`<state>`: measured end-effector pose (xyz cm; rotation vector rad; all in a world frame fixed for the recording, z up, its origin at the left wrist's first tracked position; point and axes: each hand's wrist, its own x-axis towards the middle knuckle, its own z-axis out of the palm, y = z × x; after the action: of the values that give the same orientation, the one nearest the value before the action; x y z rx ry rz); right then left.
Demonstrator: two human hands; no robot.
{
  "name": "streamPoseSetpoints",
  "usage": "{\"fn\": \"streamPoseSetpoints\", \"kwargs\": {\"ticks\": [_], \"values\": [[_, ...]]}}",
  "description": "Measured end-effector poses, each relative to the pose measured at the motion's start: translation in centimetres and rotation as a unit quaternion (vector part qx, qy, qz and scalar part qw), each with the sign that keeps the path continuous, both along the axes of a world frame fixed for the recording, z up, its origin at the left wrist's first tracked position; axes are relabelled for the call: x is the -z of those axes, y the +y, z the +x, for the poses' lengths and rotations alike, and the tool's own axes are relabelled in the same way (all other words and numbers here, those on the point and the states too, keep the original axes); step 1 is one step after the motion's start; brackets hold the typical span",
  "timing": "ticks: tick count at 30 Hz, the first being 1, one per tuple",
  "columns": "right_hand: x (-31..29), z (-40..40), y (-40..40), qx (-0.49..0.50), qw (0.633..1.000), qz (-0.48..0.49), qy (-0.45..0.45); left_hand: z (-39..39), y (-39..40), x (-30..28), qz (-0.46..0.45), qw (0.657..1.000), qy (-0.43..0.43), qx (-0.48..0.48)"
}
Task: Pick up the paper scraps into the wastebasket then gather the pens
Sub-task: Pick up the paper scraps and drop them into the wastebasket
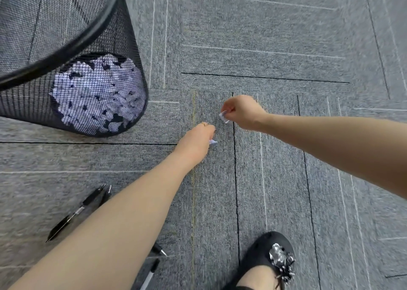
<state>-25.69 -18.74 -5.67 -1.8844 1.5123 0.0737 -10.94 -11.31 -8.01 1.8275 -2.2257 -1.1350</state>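
Grey carpet [286,36] covers the whole floor, and everything sits on it. Biggest thing here is the black mesh wastebasket [123,47], its bottom already heaped with white paper [97,95] that shows through the weave. It looks light enough to tip if knocked, so I'd leave it standing and carry the bits over to it.

To the right of the wastebasket, near its base, both hands are down at the carpet. The right hand [242,112] is closed in a pinch on a white paper scrap [224,116]. The left hand [195,142], nearer the person, has its fingers curled around a second, smaller scrap [212,142], which peeks out at the fingertips.

Below the wastebasket, towards the person, several black pens [74,214] lie loose on the carpet, partly hidden by the left forearm; more pens [154,265] show under that arm, beside a black shoe [262,259].

The scraps, I'd guess, weigh next to nothing: limp, crumpled, apt to flutter or cling to the pile. A fingertip pinch at an edge suits them. The pens should be stiff and smooth, and likely to roll, so take them round the barrel.
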Motion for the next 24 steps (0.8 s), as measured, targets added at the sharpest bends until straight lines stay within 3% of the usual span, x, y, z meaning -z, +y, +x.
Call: {"fn": "streamPoseSetpoints", "kwargs": {"ticks": [7,11,15,19,22,24], "values": [[-0.9,0.6,-1.6,0.014,1.0,-0.009,-0.02,-0.3,0.1,-1.2,0.026,1.0,0.0,-0.017],[-2.2,-0.2,-3.4,0.079,0.994,0.031,-0.07,0.2,-2.3,-3.7,0.088,0.98,0.108,-0.142],[-3.8,-1.2,-5.2,0.122,0.987,0.046,-0.09,-0.1,-5.9,-8.5,0.034,0.96,0.212,-0.182],[-3.8,-1.5,-4.0,-0.002,0.997,0.073,0.023,-0.3,-7.0,-11.9,-0.004,0.958,0.243,-0.154],[-2.3,-1.3,-1.9,-0.06,0.995,0.074,0.039,0.6,-7.2,-12.8,-0.012,0.961,0.224,-0.16],[-1.3,-1.1,-0.6,-0.072,0.995,0.059,0.033,1.2,-7.6,-13.7,0.008,0.946,0.248,-0.209]]}}
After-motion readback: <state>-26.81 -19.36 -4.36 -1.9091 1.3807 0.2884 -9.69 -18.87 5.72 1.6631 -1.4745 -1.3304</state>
